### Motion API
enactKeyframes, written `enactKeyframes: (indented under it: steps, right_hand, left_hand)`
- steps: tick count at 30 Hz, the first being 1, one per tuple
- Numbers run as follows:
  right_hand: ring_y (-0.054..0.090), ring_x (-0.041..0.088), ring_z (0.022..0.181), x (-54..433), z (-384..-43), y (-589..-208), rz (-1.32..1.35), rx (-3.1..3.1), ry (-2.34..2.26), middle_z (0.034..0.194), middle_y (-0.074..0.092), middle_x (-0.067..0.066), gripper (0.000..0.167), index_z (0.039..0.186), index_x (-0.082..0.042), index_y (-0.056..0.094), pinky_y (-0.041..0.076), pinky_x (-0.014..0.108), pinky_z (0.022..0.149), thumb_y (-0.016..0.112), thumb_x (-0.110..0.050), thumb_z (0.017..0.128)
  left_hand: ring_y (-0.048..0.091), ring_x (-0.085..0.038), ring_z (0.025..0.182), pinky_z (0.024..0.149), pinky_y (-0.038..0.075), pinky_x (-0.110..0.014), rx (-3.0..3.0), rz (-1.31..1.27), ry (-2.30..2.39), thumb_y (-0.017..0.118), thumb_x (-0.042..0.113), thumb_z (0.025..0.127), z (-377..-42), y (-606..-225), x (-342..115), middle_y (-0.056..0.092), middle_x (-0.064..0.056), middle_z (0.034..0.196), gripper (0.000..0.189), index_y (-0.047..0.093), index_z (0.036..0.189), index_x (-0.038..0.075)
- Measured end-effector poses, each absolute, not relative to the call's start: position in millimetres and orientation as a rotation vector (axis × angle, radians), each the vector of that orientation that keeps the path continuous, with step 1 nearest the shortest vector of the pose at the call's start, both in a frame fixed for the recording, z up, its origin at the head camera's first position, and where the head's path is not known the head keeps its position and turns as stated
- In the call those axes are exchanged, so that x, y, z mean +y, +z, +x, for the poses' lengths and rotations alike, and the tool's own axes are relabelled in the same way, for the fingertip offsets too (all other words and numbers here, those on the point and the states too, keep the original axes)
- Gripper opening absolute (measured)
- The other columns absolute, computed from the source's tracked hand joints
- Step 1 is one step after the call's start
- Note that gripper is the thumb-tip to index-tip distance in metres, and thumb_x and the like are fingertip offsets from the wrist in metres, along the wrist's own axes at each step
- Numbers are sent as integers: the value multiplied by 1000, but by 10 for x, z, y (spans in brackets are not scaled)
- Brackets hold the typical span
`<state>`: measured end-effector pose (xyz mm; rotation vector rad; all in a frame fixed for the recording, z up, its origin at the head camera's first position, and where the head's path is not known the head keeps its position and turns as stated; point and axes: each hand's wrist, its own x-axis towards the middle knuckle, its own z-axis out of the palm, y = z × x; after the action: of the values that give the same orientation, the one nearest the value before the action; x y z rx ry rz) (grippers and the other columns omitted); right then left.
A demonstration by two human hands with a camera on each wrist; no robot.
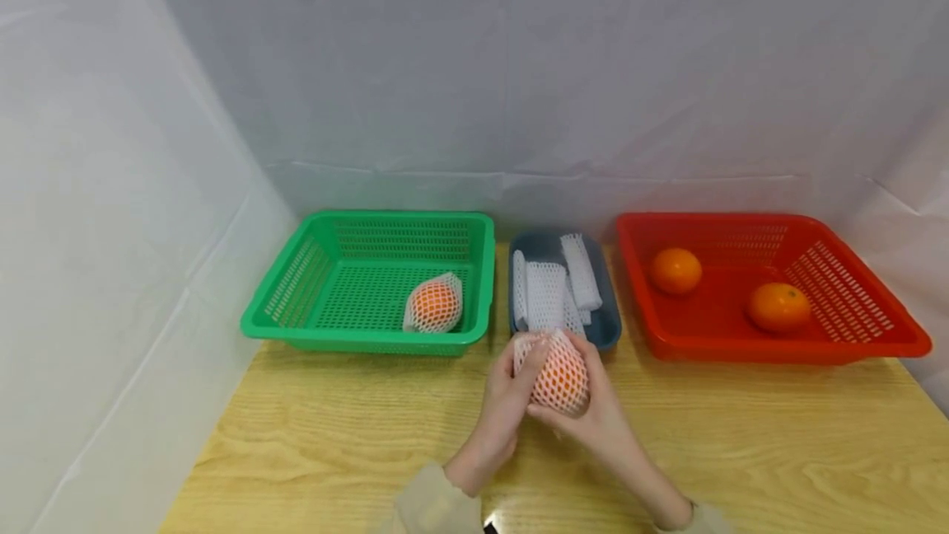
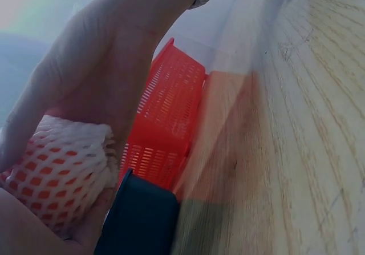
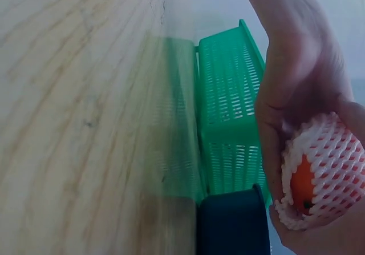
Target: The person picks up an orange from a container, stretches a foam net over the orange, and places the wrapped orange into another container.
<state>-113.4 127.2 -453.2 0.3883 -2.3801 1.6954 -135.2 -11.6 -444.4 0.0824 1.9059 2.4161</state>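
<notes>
Head view: we see the left hand (image 1: 504,408) and right hand (image 1: 595,420) together holding an orange (image 1: 562,381) in a white foam net (image 1: 559,344), at the blue tray's (image 1: 609,321) near end. Left wrist: mesh covers the fruit. Right wrist: a bare patch shows; we judge wrapping nearly done, next calling for tugging the net over.
</notes>
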Motion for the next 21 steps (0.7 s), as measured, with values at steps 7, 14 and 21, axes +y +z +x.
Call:
enactKeyframes:
  steps: [7,14,21]
  right_hand:
    - [54,27,124,1304,-1125,-4537,343,-2424,1691,140,55,11,92,146,-15,44,47,44,102,94,-13,69]
    - [56,22,118,1333,-1127,-4528,340,-2413,1698,136,58,9,86,143,-16,47,49,36,97,93,-12,70]
    - [54,19,118,1362,-1147,-4458,214,-2333,1924,140,52,10,79,151,-17,37,50,29,93,79,-10,85]
  left_hand:
    - [57,-11,97,84,48,-25,1929,194,2331,57,32,105,-1345,-4437,-142,62,1,104,30,60,117,4]
    - [54,-14,108,95,45,-31,2002,285,2198,44,41,109,-1340,-4419,-167,60,-4,118,39,55,128,8]
    - [58,-15,109,92,48,-31,1867,275,2186,33,51,108,-1350,-4399,-235,54,-14,135,60,33,152,10]
